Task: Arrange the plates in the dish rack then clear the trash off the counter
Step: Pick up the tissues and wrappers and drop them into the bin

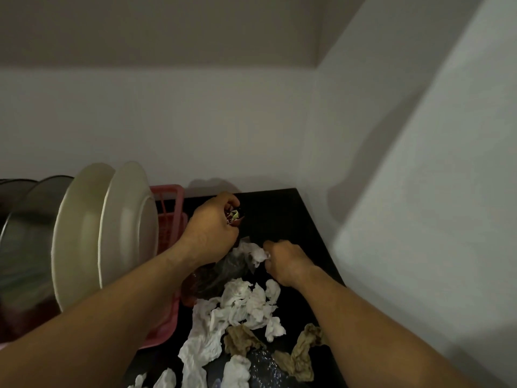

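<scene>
Two cream plates (pixel 92 228) stand upright in the pink dish rack (pixel 169 203) at the left, with dark plates or lids (pixel 25 219) behind them. My left hand (pixel 212 225) grips a crumpled red and green wrapper (pixel 234 217) above the black counter (pixel 277 214). My right hand (pixel 285 261) pinches a white crumpled tissue (pixel 256 252). Between the hands lies a clear and dark plastic bag (pixel 221 273). Several white crumpled tissues (pixel 240 303) and brown crumpled paper pieces (pixel 302 351) litter the counter in front.
White walls close in at the back and right of the counter corner. A shiny dark plastic piece (pixel 265 365) lies among the trash near the front. The rack fills the left side.
</scene>
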{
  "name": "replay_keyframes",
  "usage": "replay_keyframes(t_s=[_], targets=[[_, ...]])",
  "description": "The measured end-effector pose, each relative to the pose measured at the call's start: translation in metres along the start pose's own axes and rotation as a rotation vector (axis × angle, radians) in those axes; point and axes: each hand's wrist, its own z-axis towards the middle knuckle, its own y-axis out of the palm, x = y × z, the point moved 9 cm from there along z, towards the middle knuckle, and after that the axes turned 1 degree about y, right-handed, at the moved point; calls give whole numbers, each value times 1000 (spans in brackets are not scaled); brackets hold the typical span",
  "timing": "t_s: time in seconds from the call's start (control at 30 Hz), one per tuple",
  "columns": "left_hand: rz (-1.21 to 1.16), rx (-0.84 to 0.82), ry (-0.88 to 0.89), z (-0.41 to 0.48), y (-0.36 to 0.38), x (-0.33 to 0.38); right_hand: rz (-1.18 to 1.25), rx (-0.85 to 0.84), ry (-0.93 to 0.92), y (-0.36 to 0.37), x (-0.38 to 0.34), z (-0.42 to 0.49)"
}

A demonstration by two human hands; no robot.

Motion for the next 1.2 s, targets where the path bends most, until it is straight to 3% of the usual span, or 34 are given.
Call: replay_keyframes(t_s=[0.53,0.9,1.2], targets=[[57,-59,79,-31,-23,38,512,438,-6,-106,10,-57],[8,-55,90,-76,-27,45,786,467,10,-107,-8,-114],[-94,-68,118,-132,-61,33,655,453,67,-80,-72,-169]])
